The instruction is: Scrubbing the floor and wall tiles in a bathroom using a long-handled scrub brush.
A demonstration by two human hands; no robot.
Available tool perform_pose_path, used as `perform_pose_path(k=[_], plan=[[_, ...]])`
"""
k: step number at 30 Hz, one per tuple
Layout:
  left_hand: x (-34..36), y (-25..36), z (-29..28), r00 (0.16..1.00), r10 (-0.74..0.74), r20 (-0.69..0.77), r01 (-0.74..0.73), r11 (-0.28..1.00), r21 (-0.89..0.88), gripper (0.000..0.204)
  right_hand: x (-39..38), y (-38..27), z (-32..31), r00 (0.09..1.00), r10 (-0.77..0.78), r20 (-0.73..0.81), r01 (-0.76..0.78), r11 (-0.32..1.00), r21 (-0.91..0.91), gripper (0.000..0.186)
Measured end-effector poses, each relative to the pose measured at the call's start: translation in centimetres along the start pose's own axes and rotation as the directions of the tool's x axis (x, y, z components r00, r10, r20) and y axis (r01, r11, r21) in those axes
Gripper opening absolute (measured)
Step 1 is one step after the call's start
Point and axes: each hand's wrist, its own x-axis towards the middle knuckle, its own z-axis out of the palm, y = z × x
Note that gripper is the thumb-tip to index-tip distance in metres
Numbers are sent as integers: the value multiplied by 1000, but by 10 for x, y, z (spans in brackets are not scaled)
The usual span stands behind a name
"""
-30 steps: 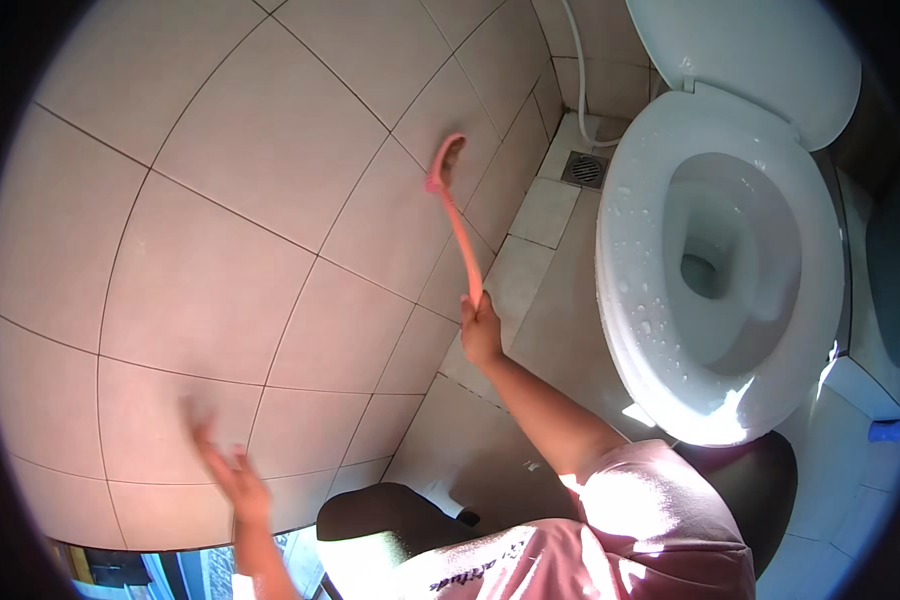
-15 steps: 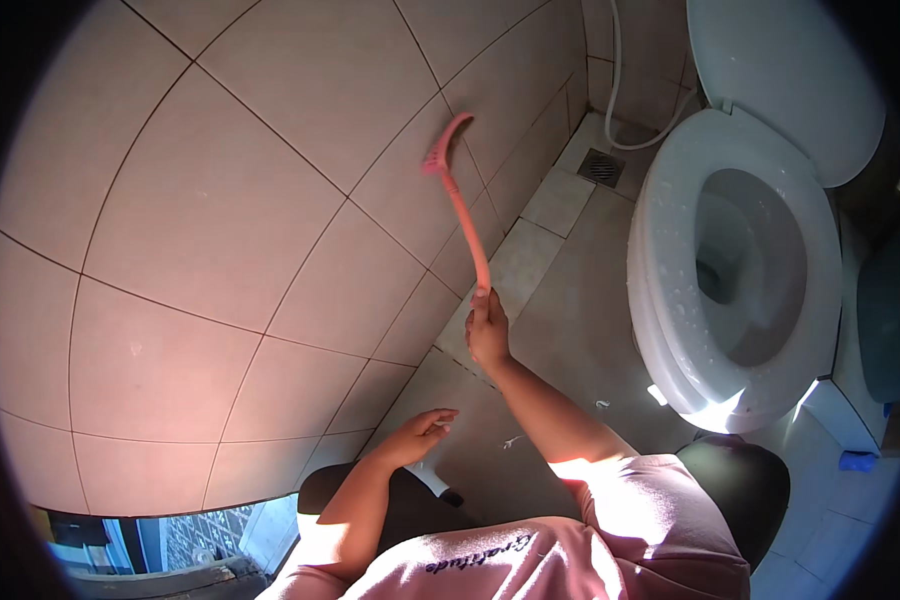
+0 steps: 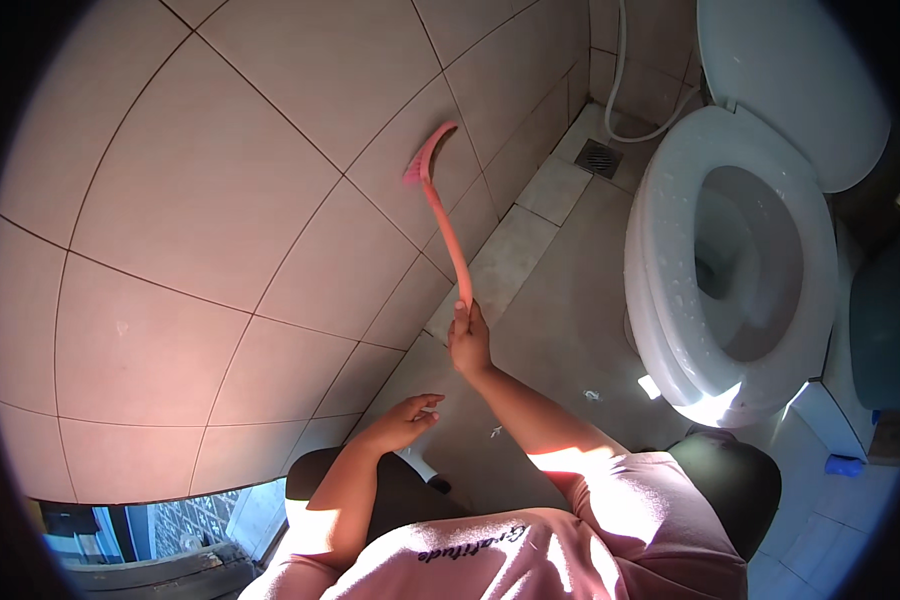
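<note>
My right hand (image 3: 468, 340) grips the long, curved handle of a pink brush (image 3: 448, 235). The brush's bristled head is at the tiled wall (image 3: 220, 160) to the left, bristles toward the tiles. My left hand (image 3: 400, 420) is held low beside the wall, above my left leg, with its fingers loosely bent and apart and nothing in it. To the right of my right arm stands a white toilet (image 3: 660, 280) with its seat down and its lid (image 3: 790, 80) raised; drops show on the seat.
A white hose (image 3: 620, 90) runs down the far corner near a square floor drain (image 3: 598, 158). A grey-green tub (image 3: 875, 330) and a small blue object (image 3: 843, 465) are at the right. Small white scraps lie on the floor (image 3: 550, 290). An opening shows at lower left.
My left hand has come away from the wall toward my body and rightward. The brush head first rose, then shifted left along the wall, my right hand following slightly down and left.
</note>
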Motion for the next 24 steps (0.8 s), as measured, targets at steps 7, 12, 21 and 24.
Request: perform_pose_path(k=[7, 12, 21, 24], plan=[[11, -2, 9, 999, 46, -16, -44, 992, 116, 40, -7, 90, -40, 956, 229, -182, -273, 925, -266, 29], [-8, 3, 1, 1000, -2, -29, 4, 997, 76, 40, -32, 13, 15, 993, 118, 30, -119, 991, 62, 27], [3, -1, 4, 998, -55, 26, 49, 983, 179, 34, -47, 104, -30, 977, 56, -205, -124, 932, -340, 25], [-17, -16, -6, 993, -121, -15, 121, 965, 232, 32, -63, 45, 19, 974, 224, -36, -224, 975, 2, 24]])
